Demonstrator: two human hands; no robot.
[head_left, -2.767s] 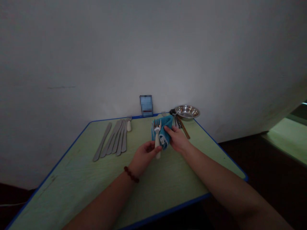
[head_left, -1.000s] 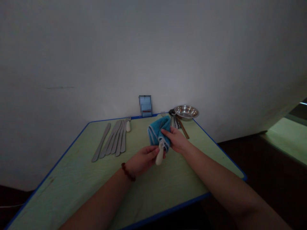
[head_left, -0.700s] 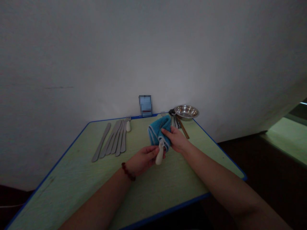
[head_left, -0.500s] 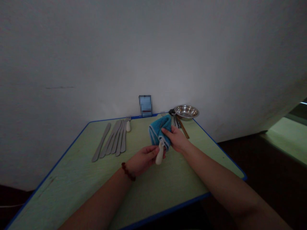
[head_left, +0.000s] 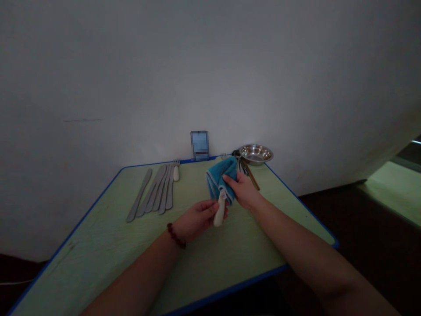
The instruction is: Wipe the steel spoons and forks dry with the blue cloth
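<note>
My left hand [head_left: 197,218] pinches the white handle of a fork [head_left: 219,213] above the middle of the green table [head_left: 98,250]. The fork's metal head is hidden inside a blue cloth [head_left: 219,179]. My right hand [head_left: 244,191] is closed around that cloth, thumb pressing it onto the fork. A bead bracelet [head_left: 176,235] sits on my left wrist.
Several grey knives [head_left: 154,192] lie side by side at the back left, with a white-handled fork [head_left: 176,171] beside them. A steel bowl [head_left: 256,154] stands at the back right corner, with more cutlery and chopsticks [head_left: 247,171] in front of it. A small blurred card [head_left: 199,145] leans on the wall.
The fork's head, bare 2.8 s ago, is now wrapped in the cloth. Over the last second my right hand and the cloth shifted slightly away along the fork.
</note>
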